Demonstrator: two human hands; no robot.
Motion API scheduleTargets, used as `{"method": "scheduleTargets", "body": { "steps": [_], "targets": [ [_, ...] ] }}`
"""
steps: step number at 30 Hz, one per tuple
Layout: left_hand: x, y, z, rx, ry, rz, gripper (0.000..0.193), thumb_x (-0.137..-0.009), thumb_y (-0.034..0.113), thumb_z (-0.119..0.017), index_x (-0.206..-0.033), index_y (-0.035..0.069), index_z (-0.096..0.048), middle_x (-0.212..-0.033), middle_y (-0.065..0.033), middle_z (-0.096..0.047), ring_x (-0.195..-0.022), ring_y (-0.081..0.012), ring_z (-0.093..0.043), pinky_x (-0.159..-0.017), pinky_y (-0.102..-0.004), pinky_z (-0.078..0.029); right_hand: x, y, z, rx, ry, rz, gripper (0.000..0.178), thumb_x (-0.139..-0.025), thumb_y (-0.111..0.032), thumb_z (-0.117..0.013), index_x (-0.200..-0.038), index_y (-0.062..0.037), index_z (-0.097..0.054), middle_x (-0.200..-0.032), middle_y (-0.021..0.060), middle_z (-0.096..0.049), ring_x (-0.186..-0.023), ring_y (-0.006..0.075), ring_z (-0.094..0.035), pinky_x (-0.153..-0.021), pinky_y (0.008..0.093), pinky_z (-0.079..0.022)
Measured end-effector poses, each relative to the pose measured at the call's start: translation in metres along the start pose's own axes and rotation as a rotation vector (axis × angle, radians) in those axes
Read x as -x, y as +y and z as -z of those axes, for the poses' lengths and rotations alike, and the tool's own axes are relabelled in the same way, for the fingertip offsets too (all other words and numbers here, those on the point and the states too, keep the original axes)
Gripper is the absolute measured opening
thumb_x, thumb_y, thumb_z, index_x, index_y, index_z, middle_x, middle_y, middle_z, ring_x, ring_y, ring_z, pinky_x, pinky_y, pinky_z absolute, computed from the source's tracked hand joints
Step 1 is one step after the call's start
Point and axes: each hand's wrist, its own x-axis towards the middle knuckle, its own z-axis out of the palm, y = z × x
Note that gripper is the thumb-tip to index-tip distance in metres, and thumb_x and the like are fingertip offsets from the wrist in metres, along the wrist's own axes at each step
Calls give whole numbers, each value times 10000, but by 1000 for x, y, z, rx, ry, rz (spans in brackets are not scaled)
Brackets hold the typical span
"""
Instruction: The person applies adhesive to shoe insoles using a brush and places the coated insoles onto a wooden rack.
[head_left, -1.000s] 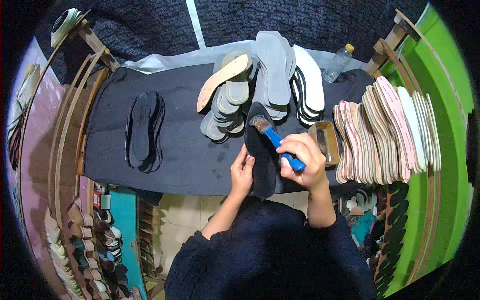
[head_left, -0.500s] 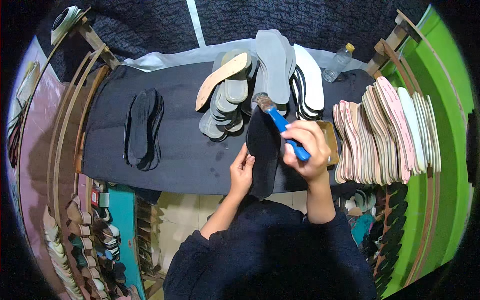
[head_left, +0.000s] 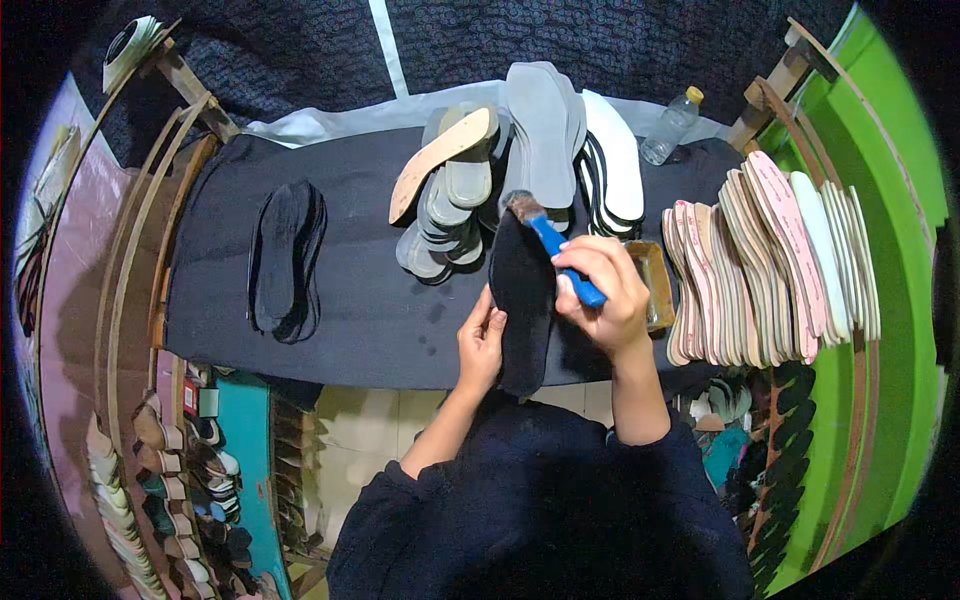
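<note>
Dark cloth covers the work table (head_left: 380, 320), which runs left to right across the middle of the view, with a patterned dark fabric behind it on the far side. Right of the table, a long row of pale insoles (head_left: 770, 250) stands on edge, pink and cream ones leaning against each other. At the far centre lies a heap of grey insoles (head_left: 500, 170), topped by a tan one and flanked on the right by a white one. On the left part of the cloth sits a stack of black insoles (head_left: 287, 258), well apart from the hands. A clear plastic bottle (head_left: 668, 128) lies far right.

Both forearms rise from the near edge in dark sleeves. The left hand (head_left: 481, 342) lies flat, fingers spread, pressing the near left edge of a black insole (head_left: 522, 295) that lies lengthwise on the cloth at the centre. The right hand (head_left: 603, 290) is clamped in a fist round the blue-handled brush (head_left: 552, 245), wrist bent inward, bristles at the insole's far tip. Just right of that hand sits a small amber tray (head_left: 655, 285).
</note>
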Motion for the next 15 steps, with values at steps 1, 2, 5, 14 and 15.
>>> {"method": "scheduleTargets", "body": {
  "steps": [1,2,5,14,15],
  "targets": [
    [0,1,0,-4,6,0,459,-903,107,-561,-1318,-29,-423,-1130,-47,-564,-894,-80,-489,-843,-222,-406,0,-1,2,23,25,-12,199,-716,-91,-691,-891,-31,-618,-901,122,-595,-809,272,-604,-710,335,-495],
    [0,1,1,-5,9,-2,459,-903,107,-561,-1318,-29,-423,-1130,-47,-564,-894,-80,-489,-843,-222,-406,1,-1,3,43,61,-23,192,-708,-88,-686,-881,-33,-625,-898,124,-597,-799,268,-607,-709,341,-498],
    [1,0,3,-1,-17,53,465,-901,108,-565,-1323,-22,-420,-1175,-63,-559,-921,-85,-501,-854,-231,-409,6,-7,9,-22,116,20,191,-690,-61,-669,-873,-26,-630,-880,129,-605,-764,254,-609,-674,341,-504],
    [-1,1,0,32,-20,16,470,-899,107,-569,-1324,-23,-419,-1169,-61,-561,-911,-86,-511,-850,-233,-414,4,1,-3,-20,-25,-15,239,-697,-63,-706,-912,-30,-607,-897,109,-591,-796,271,-601,-701,343,-495],
    [-1,3,-1,51,-23,3,468,-900,106,-568,-1324,-24,-419,-1171,-62,-561,-912,-85,-511,-850,-233,-415,3,4,-5,-1,-10,-14,240,-695,-63,-708,-913,-32,-610,-901,109,-591,-800,272,-600,-702,343,-494]
  ]
}}
